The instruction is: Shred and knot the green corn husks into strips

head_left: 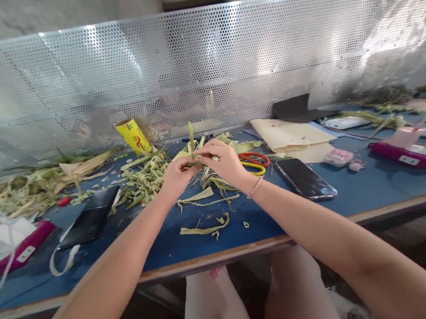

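My left hand [179,175] and my right hand [221,159] meet over the middle of the blue table, fingers pinched together on a green plant stem [191,137] that sticks up between them. The fingertips partly hide the stem's lower end. Left of my hands lies a heap of pale green plant pieces [146,176]. Just right of my right hand are scissors with red and yellow handles [255,160]. Dry curled strips [206,228] lie on the table in front of my hands.
A dark phone [90,217] with a white cable lies left, another phone [305,177] right. A yellow tube [134,137] leans by the perforated metal screen [201,67]. Magenta power strips [409,155] sit at both sides. Papers [292,136] and dry leaves [24,187] lie farther back.
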A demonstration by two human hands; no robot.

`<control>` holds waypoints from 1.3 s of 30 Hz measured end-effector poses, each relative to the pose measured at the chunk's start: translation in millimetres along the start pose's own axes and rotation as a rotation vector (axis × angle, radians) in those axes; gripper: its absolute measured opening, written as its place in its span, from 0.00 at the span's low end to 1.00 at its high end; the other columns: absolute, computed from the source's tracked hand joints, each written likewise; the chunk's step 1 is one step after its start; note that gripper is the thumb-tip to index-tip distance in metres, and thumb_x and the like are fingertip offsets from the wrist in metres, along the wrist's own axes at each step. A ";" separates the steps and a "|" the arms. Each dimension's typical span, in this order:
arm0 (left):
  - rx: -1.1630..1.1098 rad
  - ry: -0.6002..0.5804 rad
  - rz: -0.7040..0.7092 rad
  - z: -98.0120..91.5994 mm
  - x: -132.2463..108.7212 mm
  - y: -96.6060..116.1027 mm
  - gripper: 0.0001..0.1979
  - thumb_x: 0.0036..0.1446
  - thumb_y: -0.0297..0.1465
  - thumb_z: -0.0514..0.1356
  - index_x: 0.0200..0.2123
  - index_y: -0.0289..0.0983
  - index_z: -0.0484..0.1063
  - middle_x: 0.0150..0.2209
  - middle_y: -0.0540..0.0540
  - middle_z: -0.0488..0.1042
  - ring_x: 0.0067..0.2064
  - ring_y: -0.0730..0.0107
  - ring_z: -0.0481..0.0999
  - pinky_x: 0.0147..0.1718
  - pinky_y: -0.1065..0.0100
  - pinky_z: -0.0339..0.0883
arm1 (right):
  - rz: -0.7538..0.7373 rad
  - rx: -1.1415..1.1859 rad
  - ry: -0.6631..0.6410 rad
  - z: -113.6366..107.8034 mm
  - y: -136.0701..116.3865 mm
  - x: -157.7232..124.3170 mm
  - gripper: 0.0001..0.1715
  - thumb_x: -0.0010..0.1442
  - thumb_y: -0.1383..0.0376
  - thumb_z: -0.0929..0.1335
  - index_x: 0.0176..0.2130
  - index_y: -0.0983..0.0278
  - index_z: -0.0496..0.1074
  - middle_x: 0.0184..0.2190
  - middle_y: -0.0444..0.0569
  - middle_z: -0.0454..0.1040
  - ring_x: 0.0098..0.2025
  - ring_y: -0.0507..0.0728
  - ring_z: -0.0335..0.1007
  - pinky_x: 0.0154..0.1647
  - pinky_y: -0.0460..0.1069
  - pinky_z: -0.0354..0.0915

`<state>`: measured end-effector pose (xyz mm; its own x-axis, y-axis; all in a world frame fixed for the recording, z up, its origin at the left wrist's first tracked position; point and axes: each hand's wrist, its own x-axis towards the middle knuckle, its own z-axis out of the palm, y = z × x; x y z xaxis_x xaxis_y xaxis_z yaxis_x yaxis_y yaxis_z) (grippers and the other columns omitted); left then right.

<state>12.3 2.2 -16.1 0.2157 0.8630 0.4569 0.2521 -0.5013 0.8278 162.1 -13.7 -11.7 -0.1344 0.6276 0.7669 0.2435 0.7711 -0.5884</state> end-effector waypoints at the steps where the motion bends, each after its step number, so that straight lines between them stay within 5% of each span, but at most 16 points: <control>1: 0.050 -0.018 0.038 1.1 -1.2 2.3 0.05 0.40 0.31 0.62 0.24 0.36 0.74 0.26 0.49 0.72 0.30 0.71 0.68 0.31 0.69 0.61 | -0.031 -0.029 -0.030 0.6 -0.1 -1.1 0.10 0.52 0.69 0.65 0.34 0.59 0.74 0.30 0.45 0.70 0.34 0.52 0.65 0.38 0.49 0.64; 8: 0.041 -0.075 0.067 6.5 -7.7 13.8 0.04 0.42 0.30 0.60 0.25 0.36 0.72 0.27 0.50 0.71 0.30 0.70 0.68 0.29 0.71 0.60 | -0.067 -0.161 -0.058 3.5 5.4 -0.6 0.09 0.53 0.70 0.65 0.33 0.59 0.74 0.31 0.46 0.74 0.37 0.54 0.67 0.43 0.52 0.63; 15: -0.220 -0.084 -0.063 7.3 -3.9 5.0 0.13 0.45 0.40 0.59 0.21 0.36 0.69 0.23 0.49 0.68 0.29 0.69 0.67 0.31 0.69 0.62 | 0.195 0.046 -0.054 4.9 6.6 1.4 0.05 0.49 0.69 0.66 0.30 0.62 0.71 0.27 0.45 0.73 0.30 0.52 0.68 0.35 0.49 0.64; 20: 0.002 0.022 -0.059 4.0 -2.0 4.3 0.17 0.49 0.39 0.56 0.15 0.37 0.62 0.18 0.51 0.60 0.24 0.71 0.61 0.28 0.68 0.57 | 0.357 0.148 0.000 8.2 12.1 2.8 0.04 0.49 0.66 0.66 0.29 0.64 0.65 0.24 0.43 0.68 0.26 0.49 0.64 0.30 0.47 0.62; 25: 0.273 -0.032 0.049 2.2 -5.1 9.9 0.18 0.53 0.36 0.50 0.14 0.37 0.54 0.19 0.51 0.56 0.23 0.73 0.57 0.28 0.68 0.54 | 0.626 0.316 -0.036 10.2 21.5 6.9 0.07 0.55 0.61 0.63 0.31 0.63 0.61 0.20 0.40 0.64 0.19 0.47 0.59 0.21 0.45 0.58; 27: 0.315 -0.073 0.069 2.5 -6.2 11.9 0.18 0.54 0.36 0.49 0.15 0.37 0.54 0.20 0.51 0.57 0.24 0.73 0.57 0.27 0.69 0.53 | 0.575 0.275 -0.018 8.5 22.9 8.1 0.10 0.57 0.58 0.61 0.32 0.64 0.63 0.20 0.41 0.64 0.20 0.48 0.58 0.22 0.45 0.58; 33: 0.236 -0.082 -0.129 3.5 -3.5 5.3 0.20 0.53 0.39 0.50 0.13 0.38 0.54 0.14 0.54 0.49 0.18 0.76 0.51 0.20 0.69 0.46 | 0.054 0.036 0.046 -4.8 7.8 8.0 0.18 0.60 0.56 0.58 0.35 0.63 0.71 0.34 0.48 0.69 0.42 0.53 0.63 0.44 0.48 0.60; 39: 0.069 -0.086 -0.153 1.4 -1.6 -0.4 0.22 0.51 0.44 0.52 0.12 0.37 0.53 0.12 0.55 0.45 0.16 0.79 0.46 0.18 0.70 0.41 | 0.056 0.142 -0.252 -3.8 3.2 4.2 0.19 0.55 0.54 0.62 0.28 0.65 0.71 0.26 0.45 0.68 0.28 0.49 0.63 0.30 0.45 0.60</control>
<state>13.1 1.0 -17.6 0.2492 0.9225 0.2949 0.3519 -0.3699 0.8598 166.0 -9.0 -9.3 -0.3633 0.6632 0.6544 0.1231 0.7304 -0.6718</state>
